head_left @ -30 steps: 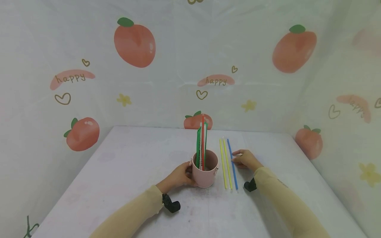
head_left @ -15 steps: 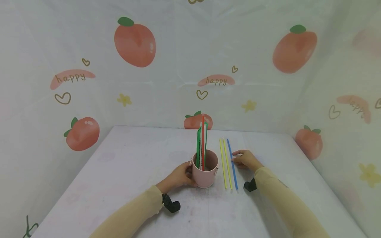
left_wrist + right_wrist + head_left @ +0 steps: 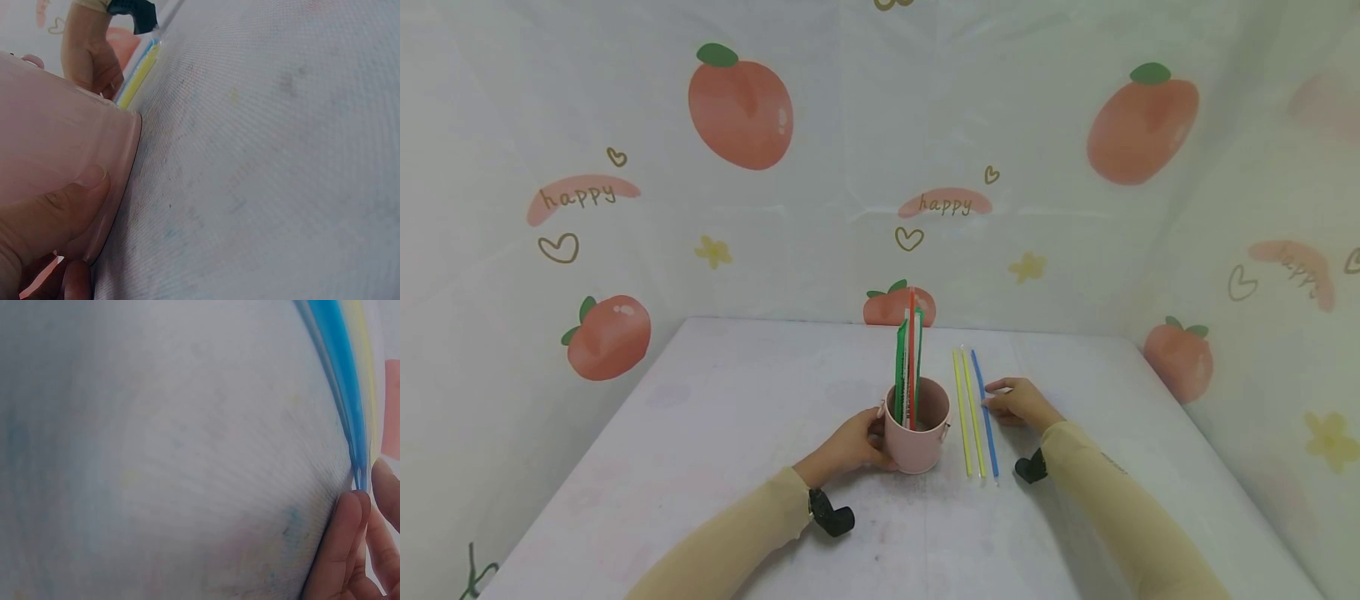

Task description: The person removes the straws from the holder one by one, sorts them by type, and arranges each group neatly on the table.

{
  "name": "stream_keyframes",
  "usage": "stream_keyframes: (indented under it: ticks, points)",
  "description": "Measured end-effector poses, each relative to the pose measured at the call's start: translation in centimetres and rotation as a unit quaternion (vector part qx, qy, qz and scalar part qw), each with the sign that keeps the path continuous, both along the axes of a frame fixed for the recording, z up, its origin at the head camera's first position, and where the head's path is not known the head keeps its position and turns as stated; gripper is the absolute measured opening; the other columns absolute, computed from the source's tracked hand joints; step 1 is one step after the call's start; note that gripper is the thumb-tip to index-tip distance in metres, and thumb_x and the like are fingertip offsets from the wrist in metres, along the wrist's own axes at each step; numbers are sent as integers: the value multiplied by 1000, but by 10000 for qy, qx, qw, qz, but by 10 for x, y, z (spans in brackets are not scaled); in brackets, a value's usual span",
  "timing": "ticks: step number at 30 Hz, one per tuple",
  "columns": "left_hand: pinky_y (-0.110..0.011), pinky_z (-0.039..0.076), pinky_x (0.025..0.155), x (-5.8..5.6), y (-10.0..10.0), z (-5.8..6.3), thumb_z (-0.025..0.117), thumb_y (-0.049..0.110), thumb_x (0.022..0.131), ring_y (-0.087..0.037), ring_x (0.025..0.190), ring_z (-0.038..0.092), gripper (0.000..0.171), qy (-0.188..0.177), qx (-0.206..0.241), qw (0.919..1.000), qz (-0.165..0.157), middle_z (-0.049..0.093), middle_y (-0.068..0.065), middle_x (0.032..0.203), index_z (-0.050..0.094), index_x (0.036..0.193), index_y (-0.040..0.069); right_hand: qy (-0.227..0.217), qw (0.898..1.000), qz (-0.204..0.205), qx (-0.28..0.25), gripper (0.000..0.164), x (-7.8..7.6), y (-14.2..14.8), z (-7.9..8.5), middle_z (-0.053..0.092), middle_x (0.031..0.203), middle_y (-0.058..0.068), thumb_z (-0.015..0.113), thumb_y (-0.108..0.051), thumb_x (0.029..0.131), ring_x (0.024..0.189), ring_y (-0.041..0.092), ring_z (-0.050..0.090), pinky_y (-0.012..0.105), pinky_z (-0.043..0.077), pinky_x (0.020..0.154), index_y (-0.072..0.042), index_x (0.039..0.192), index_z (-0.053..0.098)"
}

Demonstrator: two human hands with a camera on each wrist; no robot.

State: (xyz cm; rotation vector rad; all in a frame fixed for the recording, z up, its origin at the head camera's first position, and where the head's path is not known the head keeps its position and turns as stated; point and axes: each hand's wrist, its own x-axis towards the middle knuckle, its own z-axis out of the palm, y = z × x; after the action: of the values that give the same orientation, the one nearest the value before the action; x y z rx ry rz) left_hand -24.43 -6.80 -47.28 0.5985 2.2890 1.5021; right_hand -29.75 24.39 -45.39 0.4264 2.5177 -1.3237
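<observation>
Pink bucket (image 3: 913,454) is held in the grip of the left hand (image 3: 850,446); the right hand (image 3: 1021,402) pinches a blue straw (image 3: 989,442) (two yellow straws (image 3: 973,417) lie just beside).

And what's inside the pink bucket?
In the pink bucket, thin green-and-white items and a red stick stand, rising out of its top. Its near side hides their lower ends.

White backdrop (image 3: 850,125), red fruit prints (image 3: 741,117), yellow flowers (image 3: 712,252), pale tabletop (image 3: 760,375)
</observation>
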Motion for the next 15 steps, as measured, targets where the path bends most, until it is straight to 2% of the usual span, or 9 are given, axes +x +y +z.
stream_keyframes:
  ticks: [6,15]
  points:
    - [-34,49,89,0,1,0,83,4,63,-21,108,55,79,26,-23,10000,-12,58,-6,118,44,133,8,-76,9999,-32,73,46,-1,0,-1,58,88,8,69,-14,81,72,17,56,24,52,61,-7,125,56]
    - [-36,46,93,1,0,1,83,5,64,-22,112,53,80,8,-42,10000,28,57,-6,120,44,134,9,-52,9999,35,-133,47,-1,2,-1,59,86,7,70,-12,81,71,16,56,25,53,62,-5,125,55]
